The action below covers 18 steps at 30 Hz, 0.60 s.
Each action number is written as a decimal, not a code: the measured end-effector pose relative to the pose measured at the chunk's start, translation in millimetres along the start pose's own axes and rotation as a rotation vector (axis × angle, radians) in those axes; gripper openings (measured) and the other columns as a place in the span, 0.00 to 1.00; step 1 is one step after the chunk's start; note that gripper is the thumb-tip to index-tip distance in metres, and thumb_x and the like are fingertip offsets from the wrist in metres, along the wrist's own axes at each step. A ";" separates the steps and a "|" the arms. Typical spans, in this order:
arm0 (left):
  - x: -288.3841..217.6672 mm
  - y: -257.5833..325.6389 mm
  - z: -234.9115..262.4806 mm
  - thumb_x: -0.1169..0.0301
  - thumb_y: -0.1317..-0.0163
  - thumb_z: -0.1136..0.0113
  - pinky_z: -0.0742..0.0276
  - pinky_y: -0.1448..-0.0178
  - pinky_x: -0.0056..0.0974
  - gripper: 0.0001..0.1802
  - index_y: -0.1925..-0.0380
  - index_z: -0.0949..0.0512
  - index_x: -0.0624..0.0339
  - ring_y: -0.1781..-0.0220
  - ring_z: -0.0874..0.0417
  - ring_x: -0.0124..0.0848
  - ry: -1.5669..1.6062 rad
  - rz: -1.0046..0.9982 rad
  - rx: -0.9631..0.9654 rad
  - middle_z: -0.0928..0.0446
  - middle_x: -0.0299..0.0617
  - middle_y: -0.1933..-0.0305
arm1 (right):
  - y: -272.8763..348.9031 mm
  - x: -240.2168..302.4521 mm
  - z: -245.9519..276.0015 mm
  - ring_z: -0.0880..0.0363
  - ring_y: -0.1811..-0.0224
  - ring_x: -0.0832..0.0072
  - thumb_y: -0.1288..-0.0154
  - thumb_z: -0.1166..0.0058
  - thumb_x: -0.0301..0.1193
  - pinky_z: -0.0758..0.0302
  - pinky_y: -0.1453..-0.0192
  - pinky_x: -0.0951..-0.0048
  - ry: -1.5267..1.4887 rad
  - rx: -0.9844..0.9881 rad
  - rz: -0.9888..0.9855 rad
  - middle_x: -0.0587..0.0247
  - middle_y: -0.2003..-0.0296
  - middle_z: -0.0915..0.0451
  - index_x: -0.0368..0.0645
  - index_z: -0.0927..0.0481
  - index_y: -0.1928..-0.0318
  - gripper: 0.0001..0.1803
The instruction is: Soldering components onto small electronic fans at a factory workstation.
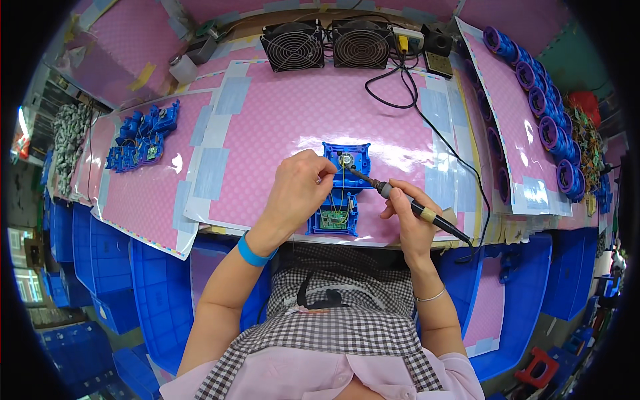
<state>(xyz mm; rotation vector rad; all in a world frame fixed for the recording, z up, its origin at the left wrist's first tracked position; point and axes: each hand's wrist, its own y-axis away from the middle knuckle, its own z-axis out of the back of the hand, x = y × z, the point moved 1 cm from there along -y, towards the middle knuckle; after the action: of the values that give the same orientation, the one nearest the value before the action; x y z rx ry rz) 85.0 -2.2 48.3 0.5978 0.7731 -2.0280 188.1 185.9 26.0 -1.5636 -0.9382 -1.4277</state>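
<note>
A blue plastic housing in two joined halves [363,155] lies on the pink-covered bench in front of me. Its far half holds a small round speaker [346,161]; a green circuit board [334,217] sits in the near half, with thin wires running between them. My right hand [411,223] is closed around a soldering iron [429,214], whose tip points at the speaker's edge. From the left, my left hand [297,189] pinches what looks like a thin wire beside the speaker; its fingertips partly hide it.
Two black fans [293,47] stand at the back, near a soldering iron stand [438,61]. The iron's black cord [460,157] loops along the right. More blue housings [143,137] lie at left; round blue-purple parts [548,132] line the right board. Blue bins [160,293] sit below the bench.
</note>
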 end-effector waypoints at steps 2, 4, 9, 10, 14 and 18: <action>-0.1 -0.4 -1.0 0.79 0.50 0.35 0.25 0.70 0.34 0.05 0.71 0.16 0.64 0.73 0.20 0.31 0.010 0.003 0.000 0.20 0.43 0.72 | 0.4 0.5 -0.3 0.18 0.75 0.75 0.32 0.43 0.25 0.21 0.67 0.78 0.012 -0.002 0.002 0.56 0.70 0.17 0.29 0.18 0.52 0.12; -0.2 -0.7 -1.7 0.79 0.50 0.35 0.25 0.69 0.34 0.05 0.71 0.16 0.64 0.73 0.20 0.31 0.020 0.006 -0.001 0.20 0.43 0.72 | 1.3 1.1 -1.0 0.18 0.75 0.75 0.33 0.43 0.25 0.22 0.68 0.78 0.034 0.007 0.024 0.56 0.71 0.17 0.29 0.18 0.53 0.12; -5.9 3.8 4.7 0.79 0.48 0.37 0.24 0.68 0.37 0.07 0.67 0.18 0.65 0.72 0.19 0.34 -0.063 -0.075 -0.066 0.21 0.45 0.71 | 2.7 9.0 6.8 0.18 0.75 0.76 0.34 0.43 0.24 0.22 0.68 0.79 0.072 -0.020 0.064 0.55 0.70 0.16 0.29 0.18 0.53 0.12; -10.9 4.2 7.8 0.79 0.48 0.37 0.24 0.68 0.37 0.07 0.67 0.18 0.65 0.72 0.19 0.34 -0.061 -0.075 -0.066 0.21 0.45 0.71 | 2.0 12.6 11.8 0.18 0.75 0.76 0.34 0.43 0.24 0.23 0.69 0.79 0.090 -0.050 0.073 0.55 0.70 0.16 0.29 0.18 0.53 0.12; -23.4 3.0 7.2 0.80 0.47 0.39 0.23 0.64 0.41 0.08 0.66 0.22 0.65 0.69 0.18 0.40 -0.031 -0.070 -0.020 0.21 0.47 0.70 | -9.5 20.0 23.8 0.19 0.76 0.76 0.35 0.42 0.24 0.23 0.69 0.79 0.147 -0.046 0.059 0.56 0.72 0.16 0.30 0.17 0.54 0.11; -26.4 -4.9 -9.2 0.80 0.47 0.40 0.23 0.62 0.44 0.06 0.68 0.25 0.64 0.66 0.18 0.45 -0.022 -0.117 0.009 0.22 0.49 0.70 | -12.7 17.2 23.7 0.18 0.76 0.77 0.36 0.40 0.24 0.23 0.70 0.80 0.200 0.010 0.067 0.57 0.72 0.16 0.31 0.16 0.54 0.11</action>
<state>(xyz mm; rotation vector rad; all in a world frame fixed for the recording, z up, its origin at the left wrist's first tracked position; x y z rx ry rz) 95.6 21.1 60.6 0.5451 0.8026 -2.1427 187.6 212.8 43.1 -1.4017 -0.7667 -1.4978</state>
